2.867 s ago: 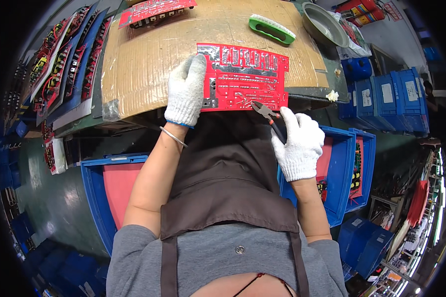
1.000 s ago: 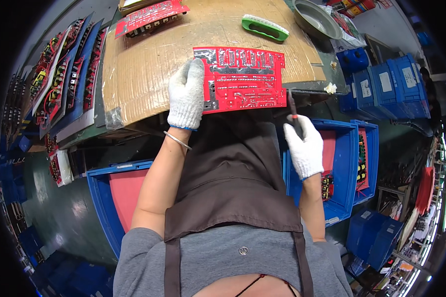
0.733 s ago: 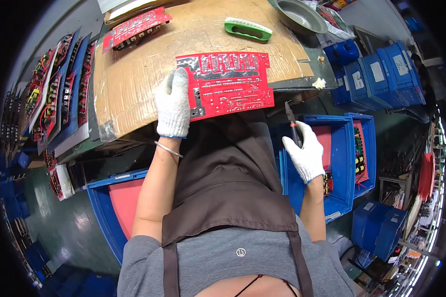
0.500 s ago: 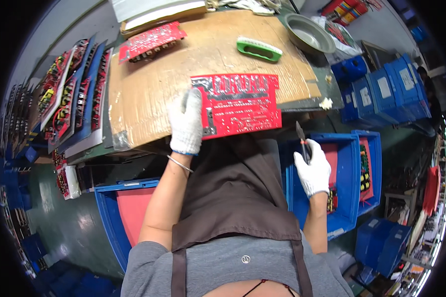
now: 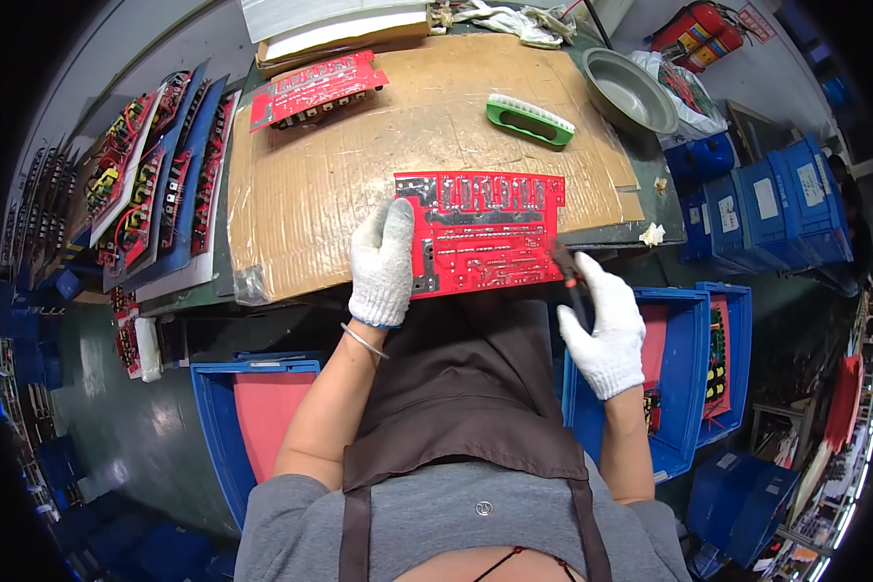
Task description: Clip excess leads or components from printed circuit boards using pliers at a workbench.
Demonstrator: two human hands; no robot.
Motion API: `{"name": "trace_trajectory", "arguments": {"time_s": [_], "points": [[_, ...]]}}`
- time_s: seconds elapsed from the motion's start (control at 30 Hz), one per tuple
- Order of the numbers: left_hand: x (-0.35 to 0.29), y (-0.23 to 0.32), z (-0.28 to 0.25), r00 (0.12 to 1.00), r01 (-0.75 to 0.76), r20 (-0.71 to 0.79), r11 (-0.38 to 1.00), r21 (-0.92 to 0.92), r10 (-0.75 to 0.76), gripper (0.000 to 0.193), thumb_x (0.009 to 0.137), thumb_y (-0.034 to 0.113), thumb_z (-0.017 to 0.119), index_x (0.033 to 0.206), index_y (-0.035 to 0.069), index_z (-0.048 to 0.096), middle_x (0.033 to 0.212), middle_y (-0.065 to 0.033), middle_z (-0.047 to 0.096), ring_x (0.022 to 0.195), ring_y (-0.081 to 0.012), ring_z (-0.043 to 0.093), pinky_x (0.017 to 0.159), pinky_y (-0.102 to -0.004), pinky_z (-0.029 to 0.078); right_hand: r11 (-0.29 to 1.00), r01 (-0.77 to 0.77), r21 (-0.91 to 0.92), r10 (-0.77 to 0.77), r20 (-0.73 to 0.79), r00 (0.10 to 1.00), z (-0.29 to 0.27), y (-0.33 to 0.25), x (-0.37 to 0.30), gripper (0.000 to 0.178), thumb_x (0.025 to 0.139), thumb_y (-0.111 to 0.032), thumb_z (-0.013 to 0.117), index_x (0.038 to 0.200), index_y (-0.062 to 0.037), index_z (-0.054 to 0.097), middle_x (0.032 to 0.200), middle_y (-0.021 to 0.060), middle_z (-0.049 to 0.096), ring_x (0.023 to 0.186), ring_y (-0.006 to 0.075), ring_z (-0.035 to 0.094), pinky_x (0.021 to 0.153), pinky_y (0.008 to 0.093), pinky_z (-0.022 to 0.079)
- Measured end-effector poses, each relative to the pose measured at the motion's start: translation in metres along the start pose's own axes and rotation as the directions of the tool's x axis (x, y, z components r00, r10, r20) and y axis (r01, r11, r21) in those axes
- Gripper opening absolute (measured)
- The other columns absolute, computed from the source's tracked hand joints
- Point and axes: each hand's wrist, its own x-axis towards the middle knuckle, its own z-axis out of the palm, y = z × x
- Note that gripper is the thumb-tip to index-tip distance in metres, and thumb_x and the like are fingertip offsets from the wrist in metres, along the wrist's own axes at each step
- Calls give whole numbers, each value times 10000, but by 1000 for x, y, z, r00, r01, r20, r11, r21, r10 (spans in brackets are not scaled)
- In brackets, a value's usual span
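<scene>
A red circuit board (image 5: 490,233), its soldered side facing up, is held at its left edge by my left hand (image 5: 383,267) in a white knitted glove. The board lies over the near edge of the cardboard-covered bench. My right hand (image 5: 606,335), gloved too, is closed around a pair of cutters (image 5: 570,281) with dark handles. Their tip is at the board's right edge; whether it touches cannot be made out. Behind the board a green-handled brush (image 5: 531,121) lies on the cardboard (image 5: 436,107). Another red board (image 5: 318,87) rests at the back left, components underneath.
A grey metal basin (image 5: 630,89) stands at the bench's back right. Several boards lean in a rack of panels (image 5: 155,175) on the left. Blue crates (image 5: 254,367) with pink sheets flank my lap, and more blue bins (image 5: 766,204) are stacked to the right.
The cutters in my right hand have moved up and left, from beside the board to its right edge. My left hand still grips the board; the view has shifted slightly.
</scene>
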Motion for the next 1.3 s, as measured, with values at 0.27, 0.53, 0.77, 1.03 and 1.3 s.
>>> {"name": "trace_trajectory", "arguments": {"time_s": [0.27, 0.53, 0.77, 1.03, 1.3], "points": [[-1, 0, 4, 1000, 21, -18, 999, -39, -22, 306, 1081, 273, 577, 1012, -6, 681, 850, 37, 622, 781, -41, 504, 687, -242, 457, 961, 213, -176, -195, 115, 974, 5, -37, 43, 695, 758, -179, 811, 1409, -114, 573, 1189, 134, 662, 1037, 337, 621, 902, 436, 489], [0, -4, -2, 1000, 7, 26, 1000, -10, -7, 320, 1080, 281, 578, 1047, -19, 686, 839, 37, 614, 779, -41, 495, 685, -241, 452, 917, 291, -272, -276, 94, 957, 12, -55, 63, 659, 765, -215, 810, 1380, -121, 591, 1157, 110, 650, 1013, 309, 620, 873, 424, 478], [1, -4, -3, 1000, -13, 28, 1000, 28, 13, 336, 1080, 292, 576, 1028, -22, 684, 811, 36, 605, 759, -42, 490, 670, -247, 451, 889, 324, -324, -257, 234, 938, 5, -52, 79, 621, 774, -166, 792, 1367, -163, 607, 1109, 72, 647, 996, 290, 620, 849, 412, 499], [0, -7, -7, 1000, -11, 15, 998, 65, 10, 355, 1081, 306, 568, 984, -12, 692, 785, 24, 620, 739, -39, 498, 648, -261, 459, 789, 535, -302, -476, 249, 843, 7, -26, 116, 567, 761, -118, 789, 1307, -165, 644, 1109, 78, 668, 1033, 282, 638, 859, 417, 505], [1, -4, -2, 1000, 11, 15, 1000, 0, -11, 376, 1082, 317, 568, 1019, -29, 702, 810, 18, 651, 764, -47, 531, 687, -265, 489, 974, 149, 172, -173, 133, 976, 12, -16, 112, 390, 840, -60, 743, 1222, -106, 680, 1031, 147, 700, 931, 329, 708, 836, 389, 569]]}}
